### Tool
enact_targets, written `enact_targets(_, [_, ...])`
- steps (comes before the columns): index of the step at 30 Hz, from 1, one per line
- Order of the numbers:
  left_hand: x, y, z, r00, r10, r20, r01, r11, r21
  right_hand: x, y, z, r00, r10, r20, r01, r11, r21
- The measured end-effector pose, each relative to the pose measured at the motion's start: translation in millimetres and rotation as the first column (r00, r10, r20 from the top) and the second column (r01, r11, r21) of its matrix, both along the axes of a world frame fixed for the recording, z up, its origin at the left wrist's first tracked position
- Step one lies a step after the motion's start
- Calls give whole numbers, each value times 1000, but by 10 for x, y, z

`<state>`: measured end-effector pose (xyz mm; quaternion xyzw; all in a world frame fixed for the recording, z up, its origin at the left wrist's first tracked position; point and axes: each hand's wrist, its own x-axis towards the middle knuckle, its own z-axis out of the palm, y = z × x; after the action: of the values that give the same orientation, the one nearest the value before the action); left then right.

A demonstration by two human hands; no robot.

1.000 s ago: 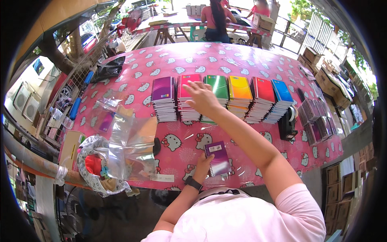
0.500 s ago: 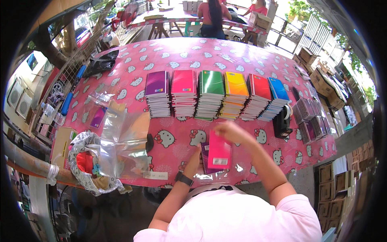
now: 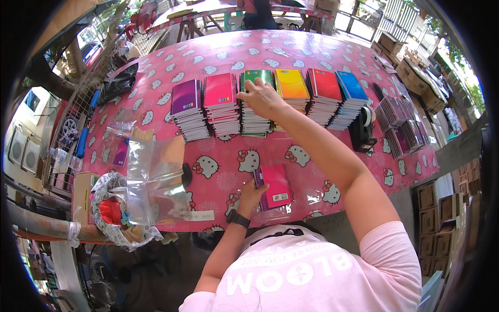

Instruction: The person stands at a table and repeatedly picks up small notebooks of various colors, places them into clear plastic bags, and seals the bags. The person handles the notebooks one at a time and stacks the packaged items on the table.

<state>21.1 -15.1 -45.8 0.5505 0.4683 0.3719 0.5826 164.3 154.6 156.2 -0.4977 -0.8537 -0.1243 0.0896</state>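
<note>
Six stacks of spiral notebooks stand in a row on the pink patterned table: purple, pink, green, yellow, red and blue. My right hand reaches out over the green stack, and its fingers curl on the top green notebook. Near the front edge, my left hand holds the left side of a small pile topped by a pink notebook. A purple notebook edge shows under it.
Clear plastic bags lie left of the pile, beside a plastic-lined basket at the table's edge. A black tape dispenser and rows of small dark notebooks stand at the right. Cardboard boxes lie beyond. A person stands behind the far table.
My right hand took a pink notebook from its stack, laid it on the pile by my left hand, then reached back out to the green stack.
</note>
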Motion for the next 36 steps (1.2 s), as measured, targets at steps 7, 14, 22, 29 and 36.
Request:
enact_targets(7, [-16, 54, -22, 999, -36, 6, 36, 999, -6, 13, 90, 199, 999, 5, -50, -15, 981, -195])
enact_targets(14, [-33, 70, -40, 999, -27, -46, 28, 1000, 9, 467, -368, 549, 715, 121, -689, -31, 989, 141])
enact_targets(22, [-18, 59, 37, 921, 261, 289, -85, 859, -505, 691, -1767, -923, -326, -703, -633, -157, 700, -697])
enact_targets(29, [-45, 28, -71, 981, 28, 192, -14, 997, -73, 420, -2104, -1010, 727, -565, -391, 182, 707, -683])
enact_targets(36, [37, 7, 62, 996, 34, 81, -34, 999, -1, 838, -458, -72, 974, -29, -223, 95, 952, 292])
